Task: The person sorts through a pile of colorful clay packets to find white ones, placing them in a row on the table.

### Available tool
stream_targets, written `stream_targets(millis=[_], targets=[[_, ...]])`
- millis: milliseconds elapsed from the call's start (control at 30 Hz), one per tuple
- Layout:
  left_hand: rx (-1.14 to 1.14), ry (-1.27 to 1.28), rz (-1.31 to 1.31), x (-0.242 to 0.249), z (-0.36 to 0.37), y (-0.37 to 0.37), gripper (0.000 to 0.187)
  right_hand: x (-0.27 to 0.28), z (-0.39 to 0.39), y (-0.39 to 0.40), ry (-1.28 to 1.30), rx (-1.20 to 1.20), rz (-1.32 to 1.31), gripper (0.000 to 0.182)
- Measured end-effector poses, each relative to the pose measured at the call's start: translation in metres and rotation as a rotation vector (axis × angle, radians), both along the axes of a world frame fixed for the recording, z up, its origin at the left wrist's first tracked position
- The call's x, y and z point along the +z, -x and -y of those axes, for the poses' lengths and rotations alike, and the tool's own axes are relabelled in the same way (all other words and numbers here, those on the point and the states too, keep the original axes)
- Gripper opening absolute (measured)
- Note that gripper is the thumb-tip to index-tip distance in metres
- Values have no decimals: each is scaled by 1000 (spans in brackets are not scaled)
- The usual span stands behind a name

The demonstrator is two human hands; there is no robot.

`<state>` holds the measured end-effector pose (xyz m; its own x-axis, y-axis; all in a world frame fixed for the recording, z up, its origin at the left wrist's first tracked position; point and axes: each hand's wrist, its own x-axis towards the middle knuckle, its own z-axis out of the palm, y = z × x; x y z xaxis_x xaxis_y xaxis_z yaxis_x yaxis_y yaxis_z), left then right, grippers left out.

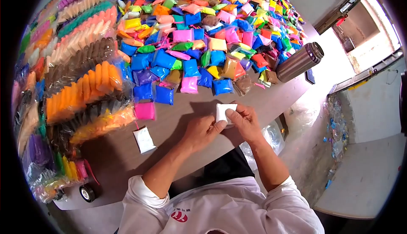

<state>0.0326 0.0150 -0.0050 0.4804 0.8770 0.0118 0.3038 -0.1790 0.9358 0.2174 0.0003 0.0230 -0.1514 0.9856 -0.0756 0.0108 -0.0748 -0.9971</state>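
Between my two hands is a small white packet [221,112], held up just above the brown table [186,106]. My left hand [202,131] is closed on its lower left side, the thumb pressed along the bottom edge. On the packet's right side my right hand [244,121] is closed too, its thumb lying across the front. The fingers behind the packet are hidden. Another white packet [144,140] lies flat on the table to the left of my left forearm. A pink packet [145,111] lies just beyond it.
A large heap of coloured packets [182,60] covers the far side of the table. Clear bags of orange packets [85,87] and other colours are stacked at left. A steel flask [299,62] lies tilted at right near a phone [310,76]. A tape roll [87,193] sits at front left.
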Motion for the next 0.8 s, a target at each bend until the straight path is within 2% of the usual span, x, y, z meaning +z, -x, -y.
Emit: stream_targets(millis=[167, 233, 433, 567, 667, 800], targets=[[12, -105, -29, -1, 2, -3, 46, -7, 0, 1, -71, -60, 82, 18], [17, -92, -12, 3, 2, -2, 45, 0, 0, 6, 127, -86, -264, 16], [-12, -103, -59, 3, 2, -2, 41, -11, -9, -2, 100, 48, -175, 14], [-48, -100, -140, 9, 0, 0, 40, -15, -11, -1, 65, 46, -158, 13], [-2, -103, -90, 4, -1, 0, 40, -15, -12, 4, 37, 40, -207, 14], [-29, -61, -74, 2, -3, 0, 40, -11, -11, 5, 149, 7, -321, 17]])
